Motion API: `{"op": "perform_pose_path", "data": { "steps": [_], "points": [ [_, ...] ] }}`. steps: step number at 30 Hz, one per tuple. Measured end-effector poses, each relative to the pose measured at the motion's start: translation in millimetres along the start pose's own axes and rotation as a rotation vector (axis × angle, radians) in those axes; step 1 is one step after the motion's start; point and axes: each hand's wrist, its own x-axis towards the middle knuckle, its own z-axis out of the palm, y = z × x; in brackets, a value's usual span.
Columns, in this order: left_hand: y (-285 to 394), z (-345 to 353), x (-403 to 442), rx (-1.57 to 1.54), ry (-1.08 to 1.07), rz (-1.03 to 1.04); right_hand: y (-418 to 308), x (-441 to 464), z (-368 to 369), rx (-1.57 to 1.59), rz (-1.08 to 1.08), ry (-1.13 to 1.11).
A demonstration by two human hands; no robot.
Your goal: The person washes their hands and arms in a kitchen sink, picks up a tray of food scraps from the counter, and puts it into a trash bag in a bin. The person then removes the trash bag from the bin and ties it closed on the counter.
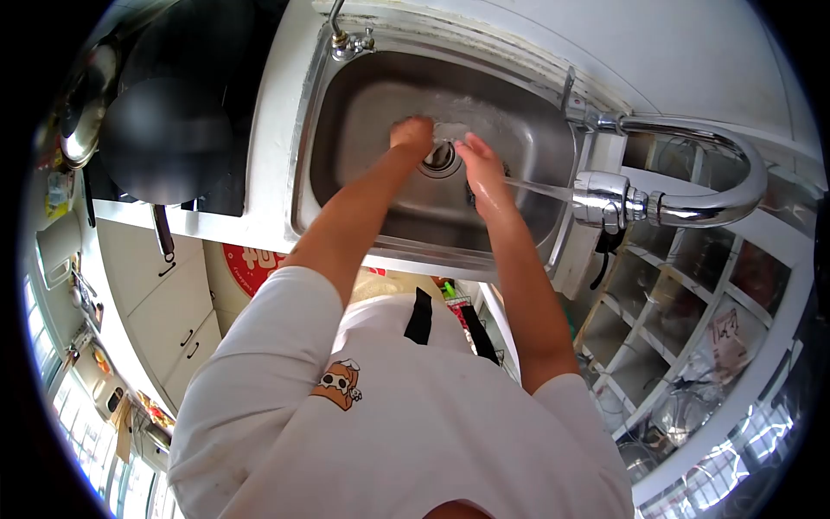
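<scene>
The drain in the sink is between the left hand, fingers curled, and the right hand, wet by the tap, but I can't tell if either's fingers hold anything.

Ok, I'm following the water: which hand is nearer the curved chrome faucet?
Right. The right hand is on the side towards the curved chrome faucet, where its water stream lands; the left hand is farther off, past the round metal drain.

Metal sink, wet (round drain)
</scene>
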Motion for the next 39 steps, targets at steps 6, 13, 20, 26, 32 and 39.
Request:
{"op": "perform_pose_path", "data": {
  "steps": [6, 13, 20, 26, 32, 39],
  "points": [
    [35, -83, -41, -0.928, -0.293, 0.073, 25, 41, -15, 0.356, 0.139, -0.005],
    [7, -94, -49, -1.219, -0.194, -0.039, -4, 34, -21, 0.472, -0.071, 0.033],
    [3, -51, -53, -2.232, -0.576, -0.506, 2, 21, 55, -0.222, -0.547, 0.198],
    [50, -48, -61, -2.069, -0.477, -0.222, -8, -20, 47, -0.566, -0.667, 0.277],
    [107, -73, -62, -2.536, -0.787, -0.275, -11, 47, -31, -0.885, -0.686, 0.551],
    [107, -27, -61, -2.230, -0.285, -0.375, 0, -27, 21, -0.948, -0.817, 0.390]
  ]
}}
